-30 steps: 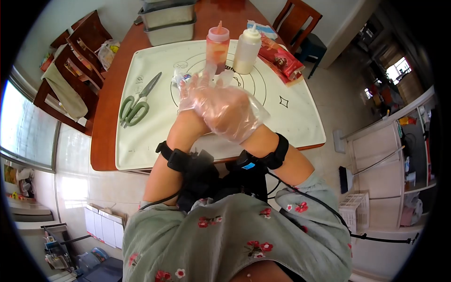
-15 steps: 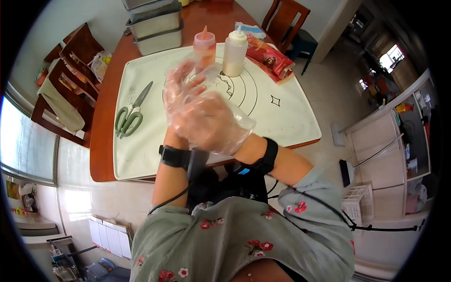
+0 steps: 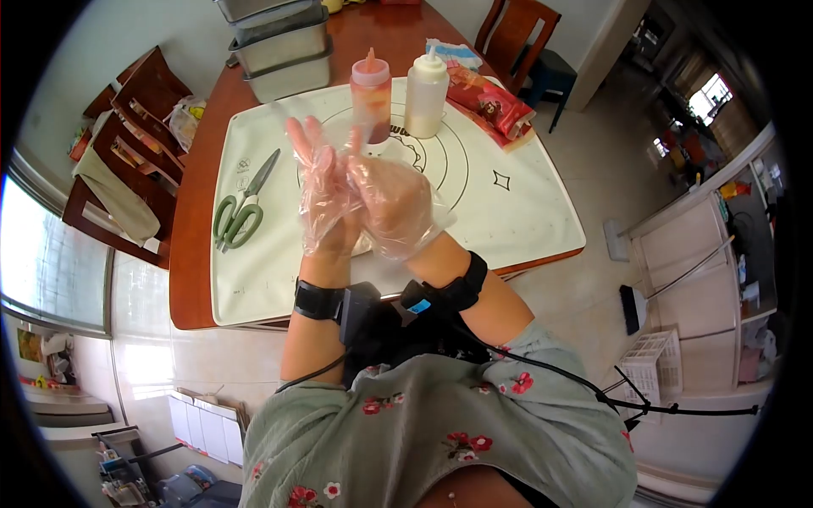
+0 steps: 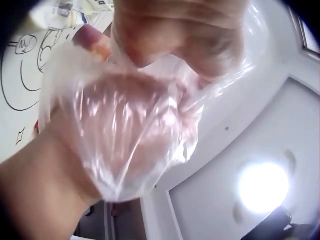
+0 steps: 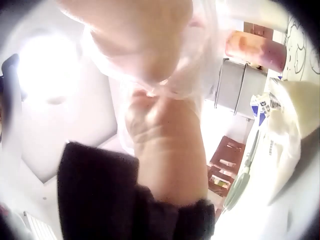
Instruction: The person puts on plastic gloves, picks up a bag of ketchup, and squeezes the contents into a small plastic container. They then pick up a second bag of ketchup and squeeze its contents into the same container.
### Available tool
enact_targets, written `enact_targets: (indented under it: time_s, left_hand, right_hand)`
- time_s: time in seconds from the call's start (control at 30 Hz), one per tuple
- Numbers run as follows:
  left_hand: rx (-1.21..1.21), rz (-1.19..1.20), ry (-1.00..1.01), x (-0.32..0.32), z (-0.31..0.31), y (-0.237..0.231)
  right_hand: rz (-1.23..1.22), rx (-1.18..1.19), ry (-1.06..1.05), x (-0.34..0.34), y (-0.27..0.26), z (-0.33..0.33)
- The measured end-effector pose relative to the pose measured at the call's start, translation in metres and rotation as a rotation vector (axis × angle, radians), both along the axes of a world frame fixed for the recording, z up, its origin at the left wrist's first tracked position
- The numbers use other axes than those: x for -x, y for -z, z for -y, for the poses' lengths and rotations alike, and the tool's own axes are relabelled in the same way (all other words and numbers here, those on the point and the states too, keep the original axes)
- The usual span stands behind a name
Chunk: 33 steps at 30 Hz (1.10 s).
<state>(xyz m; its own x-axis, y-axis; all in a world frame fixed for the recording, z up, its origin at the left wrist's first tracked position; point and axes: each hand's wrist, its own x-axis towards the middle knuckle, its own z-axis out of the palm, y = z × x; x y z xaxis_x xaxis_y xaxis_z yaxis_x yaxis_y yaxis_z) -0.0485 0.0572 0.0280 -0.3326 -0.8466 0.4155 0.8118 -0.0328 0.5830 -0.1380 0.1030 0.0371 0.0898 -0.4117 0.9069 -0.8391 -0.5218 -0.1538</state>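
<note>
Both hands wear clear plastic gloves and meet above the white mat [image 3: 525,207]. The left hand [image 3: 326,190] is raised, its fingers extended away from the body. Against its palm side lies the right hand [image 3: 394,203], fingers curled. In the left wrist view the right hand [image 4: 125,120] pinches loose plastic of the left glove near the base of the left hand [image 4: 175,30]. The right wrist view has the right hand [image 5: 135,35] over the left wrist [image 5: 170,145]; its fingertips are mostly hidden.
Green-handled scissors [image 3: 240,218] lie on the mat's left. Beyond the hands stand a red-filled bottle [image 3: 371,97] and a pale bottle [image 3: 426,97], with a red packet [image 3: 495,110] at their right. Metal containers [image 3: 284,55] are stacked at the back left.
The left hand has turned and its fingers have spread upright, out from under the right hand. The right hand has moved left with it and now sits at its side.
</note>
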Motion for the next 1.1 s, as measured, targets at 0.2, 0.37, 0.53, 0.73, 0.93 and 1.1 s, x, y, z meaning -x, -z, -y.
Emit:
enact_targets:
  time_s: [0.2, 0.37, 0.53, 0.73, 0.93, 1.1]
  left_hand:
    - [-0.017, 0.063, -0.186, -0.009, 0.012, 0.004]
    - [-0.312, 0.164, -0.122, -0.008, 0.015, -0.011]
    - [-0.038, 1.178, -0.732, -0.012, 0.049, -0.012]
    - [-0.158, 0.471, -0.433, -0.024, 0.057, 0.014]
    - [-0.137, 0.252, -0.222, -0.022, 0.056, 0.005]
    - [-0.205, 0.184, -0.208, -0.041, 0.072, 0.019]
  right_hand:
    - [0.063, -0.059, -0.196, -0.012, 0.006, -0.015]
    - [-0.062, -0.080, -0.168, -0.013, 0.019, -0.006]
    - [-0.167, -0.001, -0.103, -0.015, 0.021, -0.001]
    - [-0.194, -0.003, -0.148, -0.016, 0.019, 0.002]
    - [-0.188, -0.023, -0.327, -0.012, 0.017, 0.010]
    - [-0.268, -0.077, -0.269, -0.017, 0.024, 0.020]
